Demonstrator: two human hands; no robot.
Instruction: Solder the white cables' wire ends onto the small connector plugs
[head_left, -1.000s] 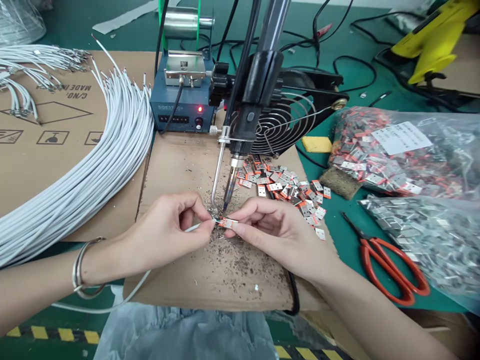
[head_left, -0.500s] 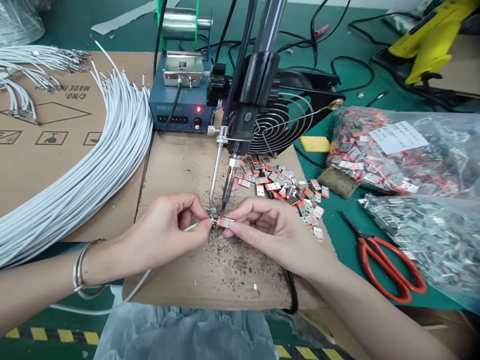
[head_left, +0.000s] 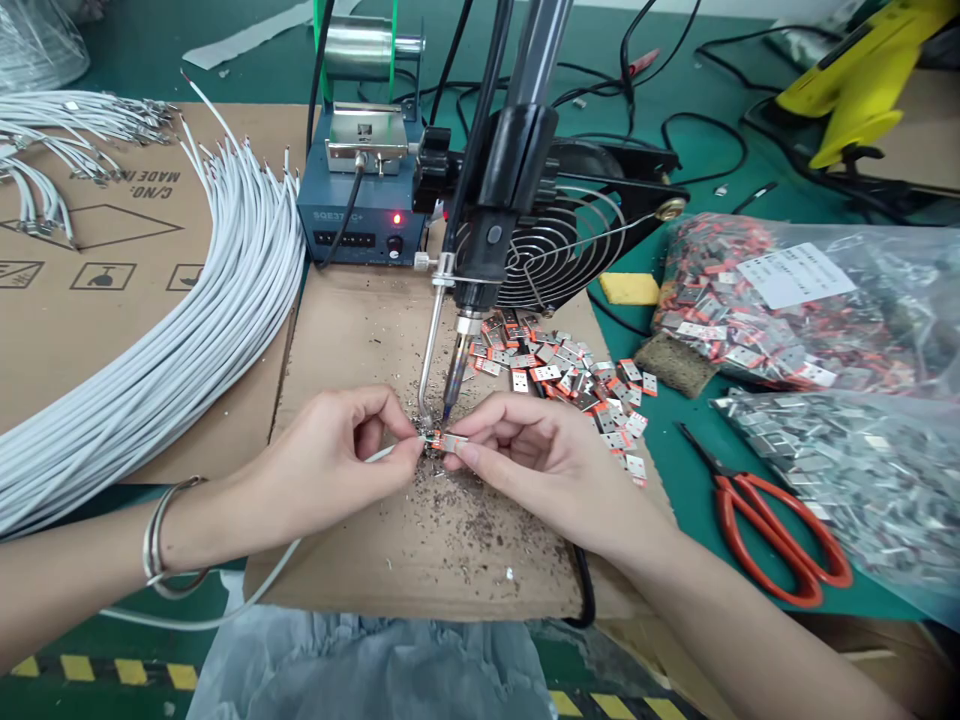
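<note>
Between thumb and finger, my left hand (head_left: 352, 450) pinches the end of a white cable (head_left: 279, 570), which trails down to the left. My right hand (head_left: 532, 455) grips a USB connector (head_left: 451, 441), metal with an orange insert, its orange end facing the cable tip. Cable end and connector meet just below the soldering iron tip (head_left: 448, 408); whether the iron touches them I cannot tell. A thin metal solder feed tube (head_left: 431, 350) comes down beside the iron. Dark specks and solder bits litter the cardboard (head_left: 352, 330) underneath.
Loose USB connectors (head_left: 570, 375) lie behind my right hand. A white cable bundle (head_left: 240, 250) curves along the left. The blue soldering unit (head_left: 360, 215) and a fan (head_left: 559, 245) stand behind. At right are red-handled scissors (head_left: 780, 540), a bag of connectors (head_left: 720, 300) and a bag of metal parts (head_left: 847, 470).
The connector in my right hand has tilted or shifted very slightly at the iron tip. Both hands otherwise keep their places and grips.
</note>
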